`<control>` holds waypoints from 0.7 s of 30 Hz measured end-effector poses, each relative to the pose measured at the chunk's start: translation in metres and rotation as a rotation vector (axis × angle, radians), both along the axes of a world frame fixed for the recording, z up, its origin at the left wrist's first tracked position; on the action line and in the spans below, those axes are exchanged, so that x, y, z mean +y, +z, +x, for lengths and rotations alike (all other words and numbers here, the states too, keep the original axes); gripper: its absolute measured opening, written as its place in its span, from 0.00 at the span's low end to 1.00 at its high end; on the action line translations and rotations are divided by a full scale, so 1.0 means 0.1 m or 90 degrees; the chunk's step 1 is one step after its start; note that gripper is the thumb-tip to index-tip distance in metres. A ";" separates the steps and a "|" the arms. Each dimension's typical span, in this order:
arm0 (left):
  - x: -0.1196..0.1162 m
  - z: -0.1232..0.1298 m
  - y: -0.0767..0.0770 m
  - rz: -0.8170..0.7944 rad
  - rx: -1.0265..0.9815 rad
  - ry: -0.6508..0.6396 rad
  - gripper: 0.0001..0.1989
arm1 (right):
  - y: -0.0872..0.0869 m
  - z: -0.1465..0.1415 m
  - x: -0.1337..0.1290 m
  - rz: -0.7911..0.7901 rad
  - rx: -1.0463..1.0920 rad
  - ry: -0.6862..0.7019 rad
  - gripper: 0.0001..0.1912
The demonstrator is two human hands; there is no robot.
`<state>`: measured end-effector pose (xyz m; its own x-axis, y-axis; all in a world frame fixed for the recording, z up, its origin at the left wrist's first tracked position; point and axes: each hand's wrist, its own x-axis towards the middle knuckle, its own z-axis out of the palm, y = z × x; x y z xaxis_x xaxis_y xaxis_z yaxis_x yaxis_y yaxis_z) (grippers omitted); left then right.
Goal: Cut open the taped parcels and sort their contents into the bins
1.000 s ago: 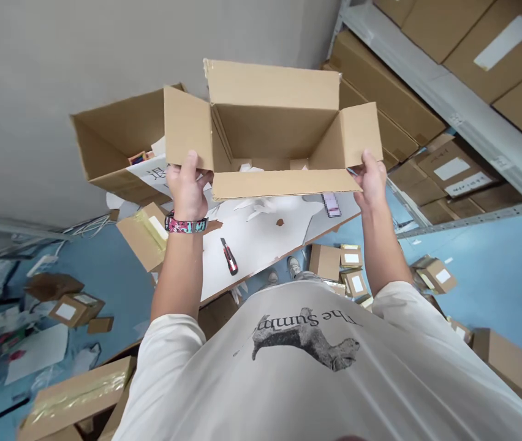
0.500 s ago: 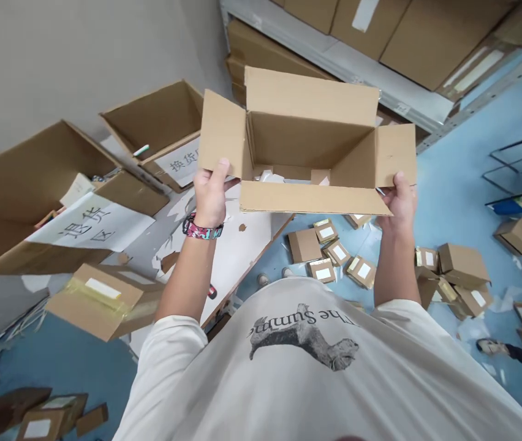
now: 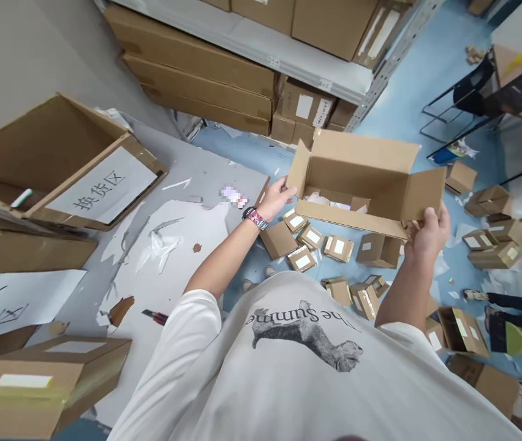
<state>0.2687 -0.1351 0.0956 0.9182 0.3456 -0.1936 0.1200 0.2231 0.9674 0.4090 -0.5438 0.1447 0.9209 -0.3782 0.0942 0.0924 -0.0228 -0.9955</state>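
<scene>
An open cardboard box (image 3: 357,214) is held up in front of me, its flaps spread outward. White paper scraps (image 3: 318,198) lie in its bottom. My left hand (image 3: 277,197) grips the flap on the box's left end, thumb on top. On the other end, my right hand (image 3: 429,231) pinches the right flap near its front corner. A patterned wristband is on my left wrist. Below the box, several small labelled cartons (image 3: 338,247) sit on the blue floor.
A worktable (image 3: 182,263) at left bears torn plastic (image 3: 157,251), a red-black box cutter (image 3: 155,316), a taped carton (image 3: 49,380) and large boxes with handwritten signs (image 3: 105,187). Metal shelving (image 3: 242,37) holds cartons at the back. Another person's legs (image 3: 513,303) show at right.
The box has moved right and lower, off the table's side and over the floor, with both hands still on its flaps. My view has turned right, showing more table and shelving.
</scene>
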 end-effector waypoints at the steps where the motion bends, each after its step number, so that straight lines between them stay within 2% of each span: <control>1: -0.07 0.05 -0.05 0.005 0.002 -0.030 0.33 | -0.01 -0.01 -0.10 -0.032 -0.014 -0.023 0.19; 3: -0.15 0.07 -0.15 0.011 0.004 -0.076 0.39 | -0.03 -0.02 -0.25 -0.073 -0.036 -0.071 0.24; 5: -0.17 0.01 -0.24 0.014 0.012 -0.103 0.40 | -0.03 -0.02 -0.28 -0.084 -0.036 -0.082 0.25; 7: -0.14 -0.11 -0.31 0.013 0.030 -0.106 0.38 | -0.04 0.02 -0.18 -0.072 -0.018 -0.039 0.24; 9: -0.07 -0.29 -0.38 0.013 0.051 -0.084 0.35 | -0.08 0.10 0.05 -0.053 0.015 0.040 0.24; 12: 0.07 -0.65 -0.45 0.009 0.080 -0.003 0.31 | -0.16 0.22 0.64 -0.032 0.042 0.181 0.24; 16: 0.35 -1.32 -0.52 -0.001 0.086 0.164 0.29 | -0.26 0.23 1.76 -0.014 0.044 0.379 0.23; 18: 0.50 -1.77 -0.54 0.002 0.092 0.243 0.28 | -0.29 0.08 2.36 -0.018 0.046 0.489 0.22; 21: 0.66 -2.54 -0.56 0.010 0.131 0.361 0.28 | -0.28 -0.34 3.21 -0.022 0.044 0.644 0.22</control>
